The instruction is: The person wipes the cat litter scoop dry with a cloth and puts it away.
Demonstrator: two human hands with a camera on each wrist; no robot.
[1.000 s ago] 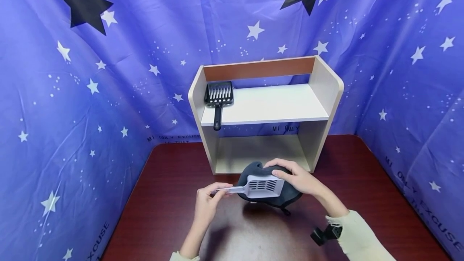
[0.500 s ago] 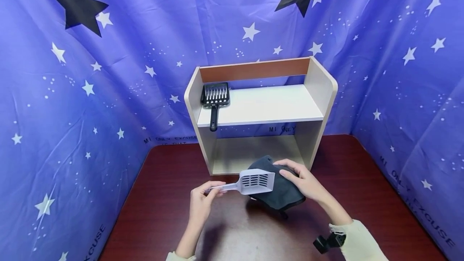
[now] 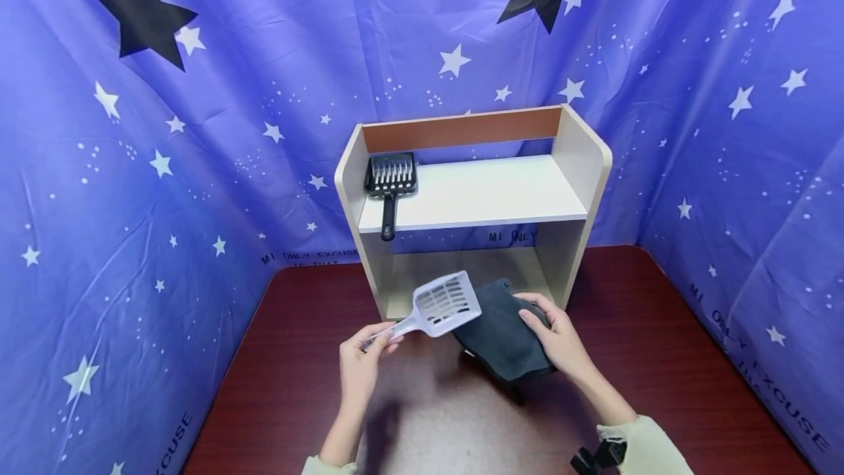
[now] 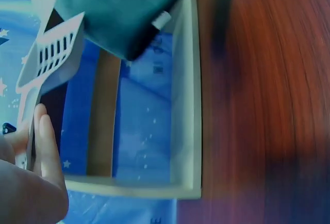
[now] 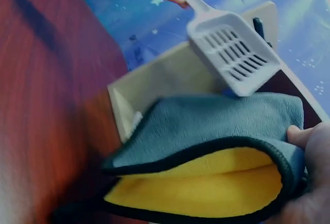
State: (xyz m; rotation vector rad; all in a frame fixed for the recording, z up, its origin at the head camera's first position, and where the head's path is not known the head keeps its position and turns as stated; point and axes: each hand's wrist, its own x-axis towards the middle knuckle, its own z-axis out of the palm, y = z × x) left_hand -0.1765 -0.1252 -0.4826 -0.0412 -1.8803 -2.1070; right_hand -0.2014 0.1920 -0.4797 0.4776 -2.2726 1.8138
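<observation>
My left hand (image 3: 359, 363) pinches the handle of a pale grey slotted litter scoop (image 3: 430, 314) between thumb and fingers. The scoop's head points up and to the right, its slots facing the head camera. On the right, my right hand (image 3: 557, 334) grips a folded dark grey cloth (image 3: 504, 332) by its right side. In the right wrist view the cloth (image 5: 221, 123) falls open along a dark-bound edge and shows a yellow inner face. There the tip of the scoop (image 5: 234, 53) overlaps the cloth's far edge. A small white tag shows on the cloth (image 4: 124, 12) in the left wrist view.
Behind the hands stands a two-tier wooden shelf (image 3: 572, 270) on a dark red table (image 3: 297, 387). A black slotted scoop (image 3: 389, 196) lies at the left of its upper board, handle over the front edge. A blue star-print curtain (image 3: 277, 57) surrounds the table.
The pale scoop has moved off the cloth, up and to the left, and its head has tilted upward. The right hand holds the cloth a little farther right, and the cloth hangs flatter.
</observation>
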